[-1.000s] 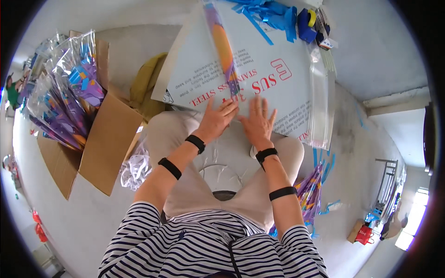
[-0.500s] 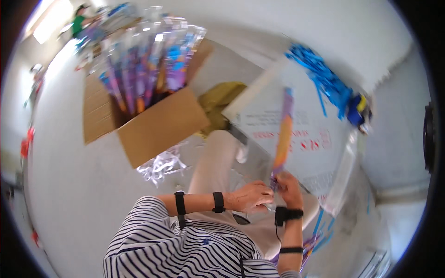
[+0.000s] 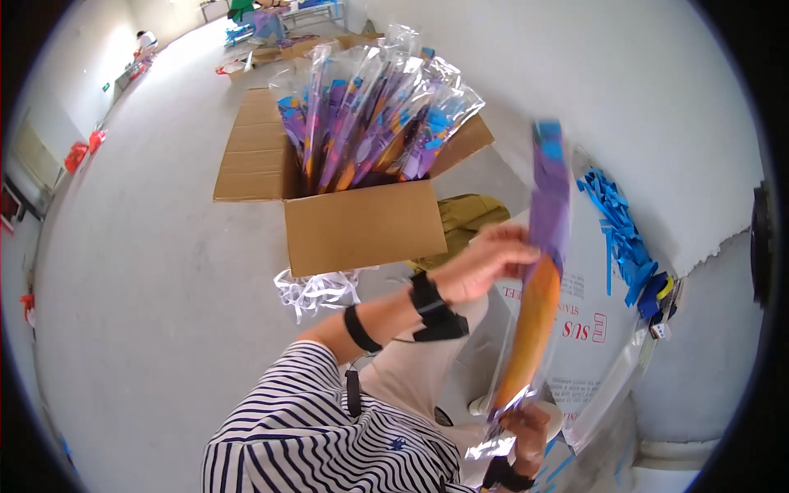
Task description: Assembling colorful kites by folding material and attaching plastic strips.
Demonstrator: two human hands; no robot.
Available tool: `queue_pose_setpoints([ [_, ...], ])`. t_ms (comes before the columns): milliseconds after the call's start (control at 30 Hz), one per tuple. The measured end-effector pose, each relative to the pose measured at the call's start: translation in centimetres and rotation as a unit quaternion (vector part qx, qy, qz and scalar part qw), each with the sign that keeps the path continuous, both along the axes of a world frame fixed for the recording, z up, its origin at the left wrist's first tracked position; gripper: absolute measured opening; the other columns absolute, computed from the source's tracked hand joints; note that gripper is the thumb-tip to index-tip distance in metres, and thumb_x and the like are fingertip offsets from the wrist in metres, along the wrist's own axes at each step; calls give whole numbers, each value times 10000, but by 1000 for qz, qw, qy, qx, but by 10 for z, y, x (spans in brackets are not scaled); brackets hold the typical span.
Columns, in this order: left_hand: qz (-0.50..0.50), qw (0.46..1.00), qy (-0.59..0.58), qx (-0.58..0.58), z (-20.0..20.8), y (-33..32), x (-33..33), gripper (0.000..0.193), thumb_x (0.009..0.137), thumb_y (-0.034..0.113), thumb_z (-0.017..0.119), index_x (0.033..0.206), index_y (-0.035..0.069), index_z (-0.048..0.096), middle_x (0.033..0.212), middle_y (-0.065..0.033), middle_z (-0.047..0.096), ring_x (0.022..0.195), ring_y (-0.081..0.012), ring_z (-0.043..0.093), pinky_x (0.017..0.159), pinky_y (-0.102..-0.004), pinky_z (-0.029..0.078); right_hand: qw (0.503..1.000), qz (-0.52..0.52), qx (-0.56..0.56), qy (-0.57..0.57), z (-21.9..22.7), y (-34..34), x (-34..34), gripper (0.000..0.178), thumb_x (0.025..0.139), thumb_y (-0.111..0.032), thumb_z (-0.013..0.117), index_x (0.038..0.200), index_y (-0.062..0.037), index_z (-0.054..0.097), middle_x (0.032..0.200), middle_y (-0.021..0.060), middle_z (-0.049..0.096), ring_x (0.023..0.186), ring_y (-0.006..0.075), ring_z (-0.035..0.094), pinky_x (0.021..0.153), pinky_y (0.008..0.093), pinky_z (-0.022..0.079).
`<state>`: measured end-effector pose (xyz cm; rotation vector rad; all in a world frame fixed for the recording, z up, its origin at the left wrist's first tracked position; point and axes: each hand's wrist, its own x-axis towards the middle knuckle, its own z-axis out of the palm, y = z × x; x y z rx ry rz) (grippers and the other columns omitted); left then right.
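The purple-and-orange packet [image 3: 538, 320] is slanting before the pale board [image 3: 593, 279] in the head view; the left grip [image 3: 486, 264] is pinching its upper part, the right grip [image 3: 528, 429] is holding its lower end. Probably, its film is feeling slippery, its body light and bendable, so two-handed holding is suiting.
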<state>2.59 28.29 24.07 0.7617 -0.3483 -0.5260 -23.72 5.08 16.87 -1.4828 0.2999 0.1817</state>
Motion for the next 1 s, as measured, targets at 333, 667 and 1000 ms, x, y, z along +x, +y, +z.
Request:
queue_pose_setpoints([
  [333, 737, 451, -466, 190, 197, 348, -3, 92, 931, 88, 675, 953, -1, 686, 883, -32, 708, 762, -95, 641, 737, -253, 535, 995, 7, -83, -60, 20, 51, 101, 304, 880, -31, 683, 1171, 55, 675, 1023, 90, 717, 942, 160, 653, 900, 284, 503],
  [667, 776, 270, -247, 513, 55, 399, 130, 222, 881, 238, 708, 956, 38, 647, 830, -135, 711, 754, -305, 706, 702, -415, 540, 994, -27, -108, 3, -1, 50, 68, 241, 897, -41, 677, 1117, 54, 702, 969, 110, 735, 824, 147, 677, 801, 260, 541],
  [1000, 587, 413, -194, 669, -197, 445, 226, 410, 834, 390, 730, 1196, 198, 715, 1063, -99, 760, 954, -318, 727, 823, -432, 566, 968, -112, -217, 57, -9, 35, 34, 246, 928, -79, 685, 1127, 65, 697, 945, 88, 743, 877, 136, 703, 818, 272, 557],
])
